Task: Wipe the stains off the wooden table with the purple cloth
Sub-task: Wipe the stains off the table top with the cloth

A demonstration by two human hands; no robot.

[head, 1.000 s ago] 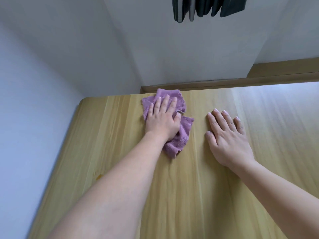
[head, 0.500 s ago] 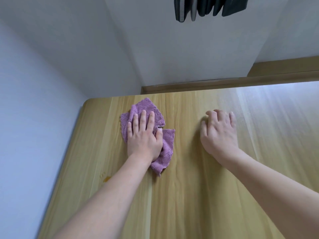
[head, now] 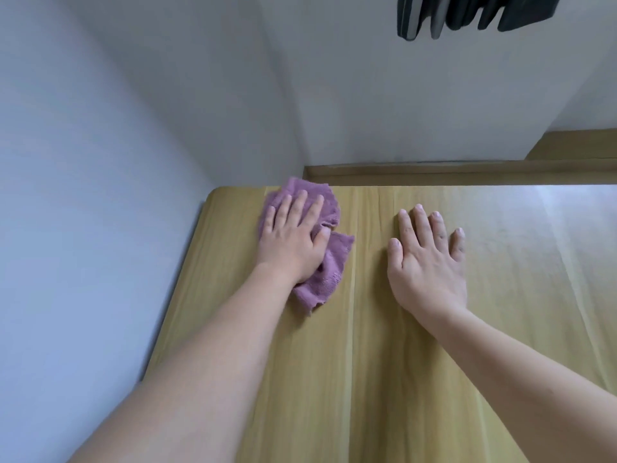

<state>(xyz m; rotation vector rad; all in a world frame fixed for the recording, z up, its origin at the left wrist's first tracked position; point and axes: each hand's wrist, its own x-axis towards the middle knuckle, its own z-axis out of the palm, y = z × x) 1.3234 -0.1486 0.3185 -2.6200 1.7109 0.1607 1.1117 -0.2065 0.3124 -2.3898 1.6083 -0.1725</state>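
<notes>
The purple cloth (head: 329, 275) lies crumpled on the light wooden table (head: 384, 379), close to its far left corner. My left hand (head: 293, 238) presses flat on top of it, fingers pointing to the far edge and thumb tucked into a fold. My right hand (head: 425, 259) rests palm down on the bare wood to the right of the cloth, fingers spread and holding nothing. No stain shows on the visible wood; my left forearm covers part of the left side.
A pale wall (head: 83, 228) runs right along the table's left edge and another stands behind it. A wooden ledge (head: 450, 170) lines the far edge. Dark objects (head: 467, 11) hang at the top of the view.
My left hand has slid the cloth away from me, up to the far edge near the left corner. My right hand's fingers, curled half a second ago, now lie flat and spread.
</notes>
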